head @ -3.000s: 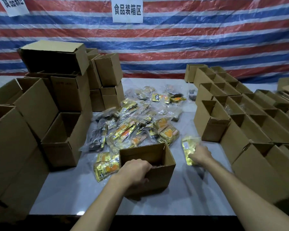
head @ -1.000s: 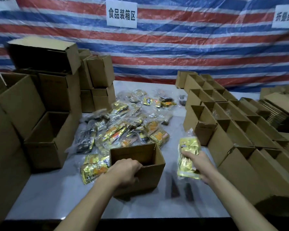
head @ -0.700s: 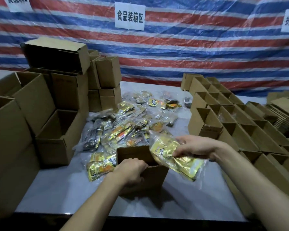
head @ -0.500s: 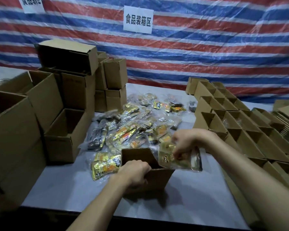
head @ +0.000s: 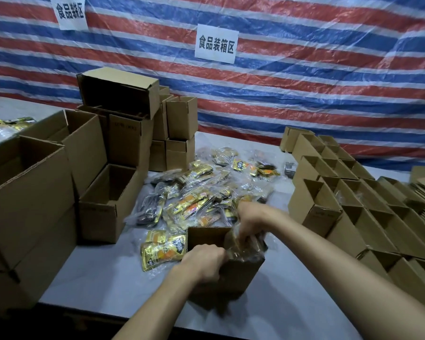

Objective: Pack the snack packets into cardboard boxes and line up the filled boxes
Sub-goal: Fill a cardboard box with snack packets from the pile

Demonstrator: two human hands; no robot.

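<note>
The left hand (head: 204, 261) grips the open box (head: 233, 278) by its near wall to steady it, while the right hand (head: 250, 220), fingers apparently curled round a snack packet (head: 245, 249), presses it into the opening.

You are standing in a makeshift food-packing workshop. A paper sign (head: 216, 44) at upper centre of the frame reads 食品装箱区, food boxing area, and hangs on a red, white and blue striped tarpaulin (head: 317, 77) that forms the back wall. On your long table (head: 103, 273) a heap of snack packets (head: 201, 192) lies mid-frame, with cardboard boxes (head: 123, 94) stacked at left and rows of open boxes (head: 353, 200) at right
</note>
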